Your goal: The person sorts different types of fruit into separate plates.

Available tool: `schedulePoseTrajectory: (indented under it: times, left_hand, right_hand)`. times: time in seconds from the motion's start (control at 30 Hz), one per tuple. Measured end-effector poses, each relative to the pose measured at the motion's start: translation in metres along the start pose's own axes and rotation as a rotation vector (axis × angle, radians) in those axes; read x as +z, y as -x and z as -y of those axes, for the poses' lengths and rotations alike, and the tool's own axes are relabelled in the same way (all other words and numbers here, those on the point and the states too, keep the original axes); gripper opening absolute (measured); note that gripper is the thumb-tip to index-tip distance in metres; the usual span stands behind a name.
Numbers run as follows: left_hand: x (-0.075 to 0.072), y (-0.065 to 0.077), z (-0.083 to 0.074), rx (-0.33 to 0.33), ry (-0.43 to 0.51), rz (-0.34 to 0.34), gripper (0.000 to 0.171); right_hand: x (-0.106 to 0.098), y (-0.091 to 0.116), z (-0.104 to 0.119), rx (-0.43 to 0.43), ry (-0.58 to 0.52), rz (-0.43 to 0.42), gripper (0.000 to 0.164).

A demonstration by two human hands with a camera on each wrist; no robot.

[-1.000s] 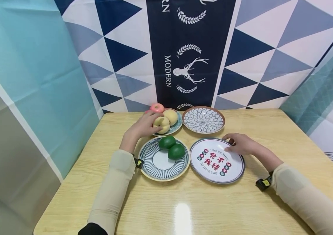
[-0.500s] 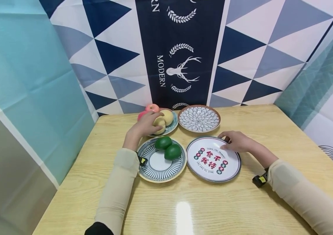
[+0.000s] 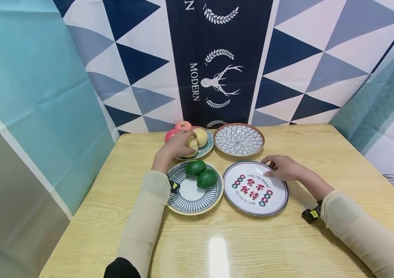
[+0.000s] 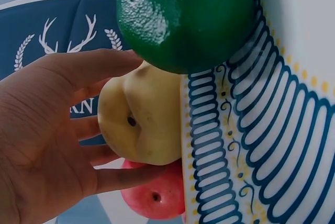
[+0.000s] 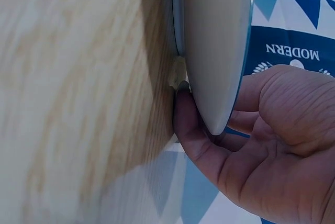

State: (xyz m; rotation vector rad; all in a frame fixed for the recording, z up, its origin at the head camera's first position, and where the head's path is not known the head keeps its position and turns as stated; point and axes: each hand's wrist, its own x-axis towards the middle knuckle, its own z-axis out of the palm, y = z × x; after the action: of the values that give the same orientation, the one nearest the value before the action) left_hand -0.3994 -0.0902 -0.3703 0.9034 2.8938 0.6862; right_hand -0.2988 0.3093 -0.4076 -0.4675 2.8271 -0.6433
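At the back left, my left hand (image 3: 175, 146) curls its thumb and fingers round a yellow peach (image 4: 144, 114), which sits at the near side of a blue-green plate (image 3: 208, 143). Another yellow peach (image 3: 201, 137) and red apples (image 3: 183, 125) share that plate. My right hand (image 3: 285, 168) pinches the far right rim of a white plate with red lettering (image 3: 240, 200). In the right wrist view, the thumb and fingers (image 5: 191, 124) straddle that plate's edge close to the tabletop. Two green avocados (image 3: 206, 178) lie on a blue-striped plate (image 3: 191, 206) beneath my left wrist.
A brown-rimmed plate with a flower pattern (image 3: 239, 141) stands at the back, beside the fruit plate. All the plates sit close together on a wooden table (image 3: 183, 247). Patterned cloth (image 3: 141, 77) hangs behind the table and along its sides.
My left hand has drawn slightly further over the near peach, covering more of it. The right hand keeps its place at the plate rim. The head view has shifted a little.
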Motion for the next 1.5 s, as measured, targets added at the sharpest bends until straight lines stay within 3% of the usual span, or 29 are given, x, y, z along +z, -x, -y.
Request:
schedulePoseTrajectory:
  times: [0.63, 1.5]
  left_hand:
    - [-0.005, -0.003, -0.004, -0.07, -0.086, 0.099, 0.06]
    - [0.002, -0.027, -0.012, -0.074, -0.242, 0.186, 0.061]
  right_hand:
    - [-0.001, 0.004, 0.002, -0.035, 0.001, -0.013, 0.044]
    - [0.001, 0.001, -0.002, -0.039, 0.0, -0.009, 0.044]
